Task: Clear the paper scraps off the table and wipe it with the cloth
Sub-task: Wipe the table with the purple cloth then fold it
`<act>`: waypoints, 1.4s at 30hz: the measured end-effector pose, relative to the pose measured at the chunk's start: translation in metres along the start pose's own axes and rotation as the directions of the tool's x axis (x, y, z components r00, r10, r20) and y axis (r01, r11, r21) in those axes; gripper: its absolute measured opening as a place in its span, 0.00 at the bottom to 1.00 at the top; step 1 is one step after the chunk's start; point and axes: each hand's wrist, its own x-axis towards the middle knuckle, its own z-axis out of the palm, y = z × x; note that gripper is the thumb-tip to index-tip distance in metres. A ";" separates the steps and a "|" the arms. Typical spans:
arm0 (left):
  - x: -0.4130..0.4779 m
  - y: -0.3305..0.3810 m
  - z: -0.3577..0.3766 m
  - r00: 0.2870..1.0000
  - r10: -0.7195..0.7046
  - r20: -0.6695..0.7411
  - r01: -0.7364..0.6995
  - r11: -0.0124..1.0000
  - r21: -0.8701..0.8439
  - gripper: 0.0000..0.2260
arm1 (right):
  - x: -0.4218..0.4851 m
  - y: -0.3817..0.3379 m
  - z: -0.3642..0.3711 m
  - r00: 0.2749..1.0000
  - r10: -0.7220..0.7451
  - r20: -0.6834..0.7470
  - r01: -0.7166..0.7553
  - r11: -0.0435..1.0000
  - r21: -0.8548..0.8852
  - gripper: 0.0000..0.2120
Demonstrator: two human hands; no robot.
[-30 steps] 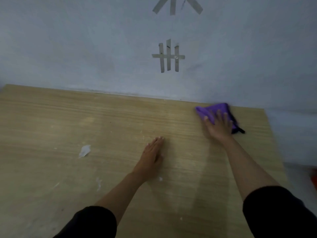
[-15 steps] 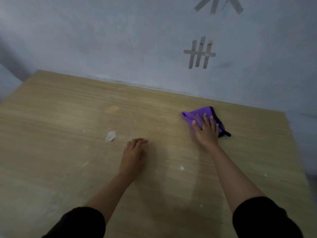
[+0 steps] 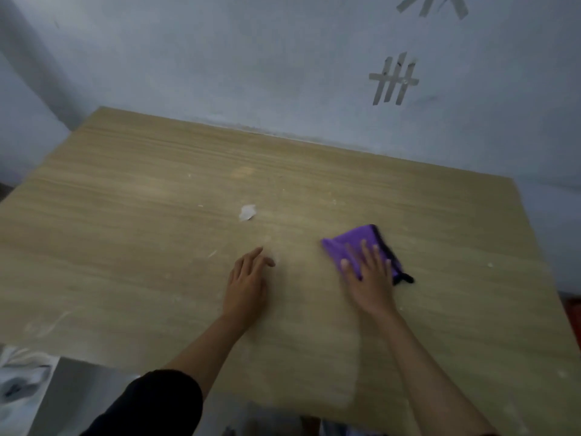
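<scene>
right hand (image 3: 371, 278) lies flat on the purple cloth (image 3: 353, 247), fingers straight and spread, heel of the palm on the table (image 3: 125, 231) nearer the body. nothing is curled round the fabric, so the hold is downward pressure alone, which suits sliding a folded pad over the wood rather than lifting it. hand and cloth look slightly blurred; judged to be mid-stroke. cloth sits right of the table's middle, bunched into a rough pad, with a dark edge or loop poking out at its near right corner. left hand (image 3: 246, 281) is beside it but apart from it, holding nothing, fingers loosely bent and pointing far-left; cannot tell whether the fingertips touch the wood or hover just above. judgement: it is placed either as a brace or for a reach to the paper scrap (image 3: 247, 212), the one white crumpled piece of any size, lying beyond the left fingertips, near, untouched. small pale flecks (image 3: 489, 264) dot the wood, one near the right edge. task judged partway: wiping in hand, scrap not yet cleared. the scrap calls for a pinch by the free left hand, otherwise the cloth only pushes it along. risk: flecks swept over the edge.
</scene>
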 end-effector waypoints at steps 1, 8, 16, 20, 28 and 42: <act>-0.009 -0.004 -0.003 1.000 -0.020 -0.005 0.020 1.000 0.018 0.20 | -0.006 0.003 -0.003 0.996 0.092 0.014 -0.091 0.995 -0.026 0.31; -0.064 -0.033 -0.017 0.995 -0.097 0.006 0.097 0.995 0.031 0.28 | -0.110 -0.082 0.044 1.000 0.021 -0.010 -0.022 1.000 -0.018 0.29; -0.088 -0.060 -0.031 0.988 -0.113 0.101 0.107 0.992 0.071 0.35 | -0.181 -0.067 0.042 0.999 -0.045 -0.006 0.045 0.999 0.029 0.26; -0.098 -0.067 -0.041 0.993 -0.105 0.049 0.106 0.994 -0.011 0.33 | -0.171 -0.068 0.030 0.940 0.335 -0.058 -0.333 0.942 0.051 0.27; -0.104 -0.031 -0.033 0.977 0.189 0.100 -0.188 0.982 -0.016 0.31 | -0.166 -0.189 0.062 0.938 0.321 0.133 -0.322 0.657 0.682 0.24; -0.025 -0.085 -0.032 0.980 -0.191 -0.054 0.198 0.943 0.268 0.26 | -0.074 -0.144 0.042 0.874 0.483 -0.062 -0.296 0.629 0.719 0.27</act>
